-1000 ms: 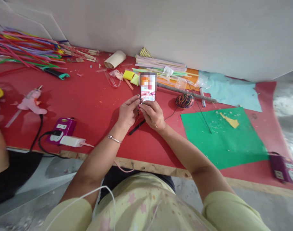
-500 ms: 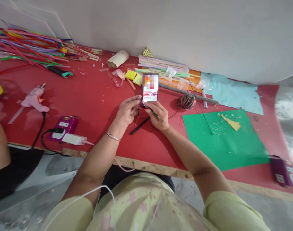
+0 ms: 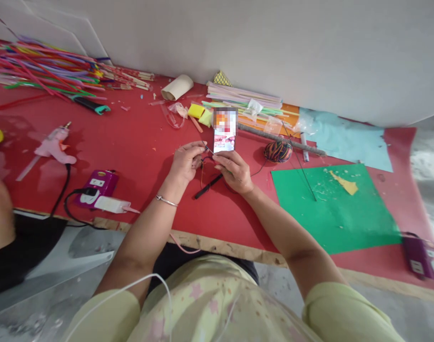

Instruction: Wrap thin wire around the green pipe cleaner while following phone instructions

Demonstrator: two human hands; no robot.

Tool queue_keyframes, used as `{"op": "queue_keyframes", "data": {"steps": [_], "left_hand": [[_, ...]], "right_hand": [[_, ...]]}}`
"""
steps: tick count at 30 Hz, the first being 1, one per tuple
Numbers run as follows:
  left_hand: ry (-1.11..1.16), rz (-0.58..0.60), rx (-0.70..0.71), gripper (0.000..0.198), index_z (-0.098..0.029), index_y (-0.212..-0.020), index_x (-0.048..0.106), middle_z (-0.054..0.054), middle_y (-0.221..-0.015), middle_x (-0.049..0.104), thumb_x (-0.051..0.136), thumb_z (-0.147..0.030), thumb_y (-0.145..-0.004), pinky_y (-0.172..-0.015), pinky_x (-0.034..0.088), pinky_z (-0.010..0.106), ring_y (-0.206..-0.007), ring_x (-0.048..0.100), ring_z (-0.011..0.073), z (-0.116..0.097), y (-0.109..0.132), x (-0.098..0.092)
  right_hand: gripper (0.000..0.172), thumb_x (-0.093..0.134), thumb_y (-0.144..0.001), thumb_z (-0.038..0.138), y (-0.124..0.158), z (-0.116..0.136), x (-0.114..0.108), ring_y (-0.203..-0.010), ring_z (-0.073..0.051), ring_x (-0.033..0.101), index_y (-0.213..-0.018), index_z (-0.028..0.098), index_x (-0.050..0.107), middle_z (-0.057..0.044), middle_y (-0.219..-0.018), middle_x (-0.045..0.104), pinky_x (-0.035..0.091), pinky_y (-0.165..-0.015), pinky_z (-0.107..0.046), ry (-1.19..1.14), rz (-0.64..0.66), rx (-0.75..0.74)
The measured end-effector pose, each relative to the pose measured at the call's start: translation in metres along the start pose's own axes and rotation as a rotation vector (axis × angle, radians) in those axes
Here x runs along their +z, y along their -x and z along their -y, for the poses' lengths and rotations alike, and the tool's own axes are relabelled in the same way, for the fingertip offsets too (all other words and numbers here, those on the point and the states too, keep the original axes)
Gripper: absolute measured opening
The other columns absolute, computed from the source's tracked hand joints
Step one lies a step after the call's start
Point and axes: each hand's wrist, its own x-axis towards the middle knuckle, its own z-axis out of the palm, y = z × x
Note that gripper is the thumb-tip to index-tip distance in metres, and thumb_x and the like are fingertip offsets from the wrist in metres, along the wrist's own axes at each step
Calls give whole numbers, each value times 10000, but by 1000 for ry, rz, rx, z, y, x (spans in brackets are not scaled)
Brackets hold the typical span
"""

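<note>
Gripping a thin shaft [image 3: 210, 150] in the right hand [image 3: 234, 172], pinching what looks like yarn [image 3: 201, 176] at the tip with the left hand [image 3: 185, 160], just to the near side of the phone [image 3: 224, 142]. Seemingly being at an early stage, showing nothing finished; leaving a full-looking ball [image 3: 278, 151] wound to the right on the surface [image 3: 149, 128].

The shirt [image 3: 202, 313], bottom centre of the frame, is pale yellow-green, printed with pink stars and small orange-brown spots. The left sleeve [image 3: 110, 313], lower left, and the right sleeve [image 3: 341, 308], lower right, are short and plain. A slim silver bracelet [image 3: 166, 201] circles the wrist below the left hand [image 3: 185, 162]. A thin white cable [image 3: 150, 275] bends across the lower left. Dark trousers [image 3: 250, 269] show just above the shirt.
</note>
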Motion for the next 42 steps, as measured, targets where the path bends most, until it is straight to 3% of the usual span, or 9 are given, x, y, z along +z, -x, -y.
{"op": "queue_keyframes", "data": {"steps": [12, 18, 28, 38, 42], "left_hand": [[-61, -58, 37, 212, -146, -772, 757, -17, -620, 634, 765, -182, -563, -382, 179, 181, -400, 369, 15, -2, 0, 0], [-66, -102, 80, 187, -150, -750, 734, -19, -602, 629, 787, -181, -574, -384, 192, 179, -403, 376, 20, 2, 0, 0], [-82, -106, 127, 195, -151, -775, 743, -19, -622, 632, 819, -195, -601, -389, 187, 187, -404, 375, 21, 6, -1, 3], [-43, -141, 156, 206, -171, -774, 748, -41, -597, 609, 833, -216, -592, -388, 203, 189, -401, 391, 25, 7, 0, 4], [-81, -76, 154, 246, -169, -810, 763, -26, -629, 638, 863, -235, -595, -390, 223, 184, -419, 422, 33, 5, 1, 3]], "right_hand": [[480, 657, -978, 175, 0, -2, 0, -1108, -239, 702, -1434, 318, 610, -125, -1237, 729, 608, -943, -420, 55, 33, -95], [443, 649, -985, 198, 1, -4, -1, -1110, -240, 707, -1404, 338, 626, -112, -1239, 733, 611, -936, -433, 74, 42, -83], [241, 625, -1017, 272, -7, 13, -2, -1063, -200, 755, -1220, 267, 754, -93, -1121, 773, 621, -947, -349, -61, -113, 142], [275, 613, -1020, 285, -5, 10, -3, -1094, -214, 749, -1270, 276, 729, -108, -1183, 765, 630, -963, -383, -46, -40, 89], [261, 599, -1028, 330, -6, 11, -4, -1088, -214, 750, -1233, 269, 748, -105, -1155, 769, 631, -965, -386, -38, -73, 149]]}}
